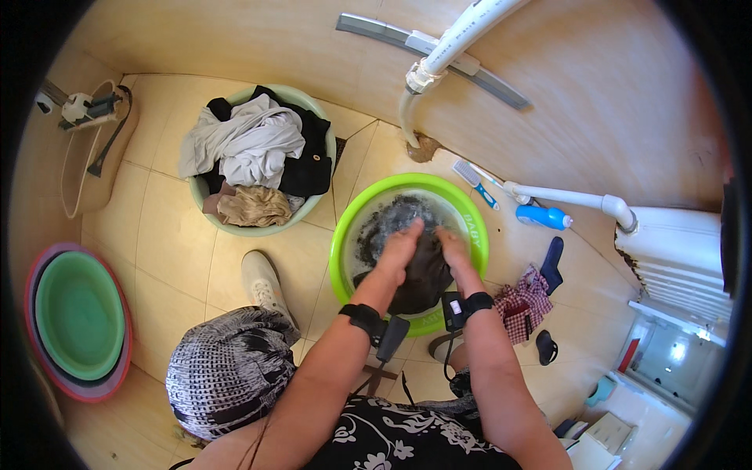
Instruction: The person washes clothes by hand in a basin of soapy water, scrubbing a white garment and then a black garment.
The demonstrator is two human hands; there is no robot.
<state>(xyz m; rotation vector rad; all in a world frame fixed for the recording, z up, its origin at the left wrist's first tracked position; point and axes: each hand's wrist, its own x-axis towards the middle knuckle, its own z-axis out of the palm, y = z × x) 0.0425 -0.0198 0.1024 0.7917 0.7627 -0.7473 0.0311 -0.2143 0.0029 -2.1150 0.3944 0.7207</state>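
A lime-green basin (338,249) stands on the floor in front of me, holding greyish, sudsy water. Inside it lies a dark, wet garment (421,274), partly under the water; its exact kind cannot be made out. My left hand (401,247) grips the cloth near the basin's middle, thumb side up. Beside it, my right hand (453,249) holds the same cloth at its right side. The fingertips of both hands are partly hidden by the fabric and suds. Each wrist wears a black strap with a small device on it.
Left of the basin, a pale green tub (333,176) is heaped with grey, black and tan clothes. Nested basins (78,313) sit at far left. To the right lie a brush (475,184), a blue bottle (544,217), a checked cloth (523,304) and a dark sock (552,266).
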